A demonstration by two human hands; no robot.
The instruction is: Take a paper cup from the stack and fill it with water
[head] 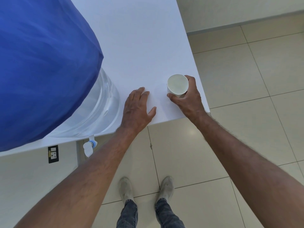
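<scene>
A white paper cup (pixel 177 84) stands upright on the white table (pixel 139 46), near its right front corner. My right hand (pixel 187 97) wraps around the cup from the right and front. Whether the cup holds water I cannot tell. My left hand (pixel 137 111) lies flat on the table, palm down, fingers apart, a little left of the cup. The large clear water jug (pixel 98 102) under a blue cloth cover (pixel 42 63) stands at the left. Its white and blue tap (pixel 90 146) hangs over the table's front edge. No cup stack is in view.
The table's front edge runs just behind my wrists, its right edge close to the cup. Below lie beige floor tiles (pixel 238 129) and my two shoes (pixel 146 188). A black wall socket (pixel 53 153) sits under the table at the left.
</scene>
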